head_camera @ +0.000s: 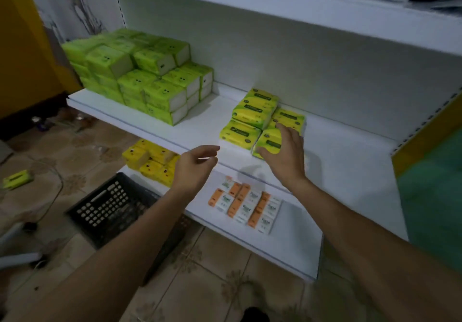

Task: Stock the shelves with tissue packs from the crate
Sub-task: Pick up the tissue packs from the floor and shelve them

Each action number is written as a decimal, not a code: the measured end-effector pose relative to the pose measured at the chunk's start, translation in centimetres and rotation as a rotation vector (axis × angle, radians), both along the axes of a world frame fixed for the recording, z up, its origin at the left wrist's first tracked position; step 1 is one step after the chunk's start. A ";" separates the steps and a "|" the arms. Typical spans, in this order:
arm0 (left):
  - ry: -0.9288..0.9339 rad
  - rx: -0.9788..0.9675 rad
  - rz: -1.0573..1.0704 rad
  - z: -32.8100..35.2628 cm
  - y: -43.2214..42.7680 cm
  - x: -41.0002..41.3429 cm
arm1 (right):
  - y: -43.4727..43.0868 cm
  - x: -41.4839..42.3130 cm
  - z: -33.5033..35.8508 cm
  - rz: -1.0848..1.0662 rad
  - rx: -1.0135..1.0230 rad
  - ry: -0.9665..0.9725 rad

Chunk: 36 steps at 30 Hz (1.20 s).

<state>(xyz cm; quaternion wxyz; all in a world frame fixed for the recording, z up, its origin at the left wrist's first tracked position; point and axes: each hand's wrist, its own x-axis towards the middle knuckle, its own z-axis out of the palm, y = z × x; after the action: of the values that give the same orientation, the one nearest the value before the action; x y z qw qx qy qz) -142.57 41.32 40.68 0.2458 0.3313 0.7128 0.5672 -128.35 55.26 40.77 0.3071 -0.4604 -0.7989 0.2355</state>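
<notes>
Right hand (285, 151) laid on the front-right yellow tissue pack (268, 144), fingers spread and fairly straight. Pack flat on the middle shelf (337, 161), long axis roughly along the shelf edge (right end slanting back). Left hand (197, 164) loosely curled, holding nothing.

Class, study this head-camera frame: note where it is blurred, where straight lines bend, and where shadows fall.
Head view: the black crate and the orange-and-white packs are smeared by blur. Head view: the upper shelf bows along its front edge, as under a wide lens. Head view: a soft grey shadow lies on the middle shelf near the right hand, and the light is dim overall.
</notes>
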 end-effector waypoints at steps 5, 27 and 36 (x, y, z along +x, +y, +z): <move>0.017 -0.038 -0.028 1.6 -10.8 2.7 | -11.3 4.1 1.5 0.050 -0.109 -0.009; -0.219 -0.373 0.312 -19.9 -24.2 20.6 | -23.1 15.4 -20.3 0.436 -0.511 -0.177; -0.273 -0.520 0.320 -43.2 -31.4 26.8 | -29.9 22.2 -42.8 0.340 -0.631 -0.337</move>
<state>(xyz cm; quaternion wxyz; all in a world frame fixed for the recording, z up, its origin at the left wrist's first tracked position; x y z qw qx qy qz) -115.73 9.88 -2.50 0.3233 0.0624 0.8372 0.4367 -106.19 25.36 -2.00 -0.0284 -0.4254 -0.7915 0.4378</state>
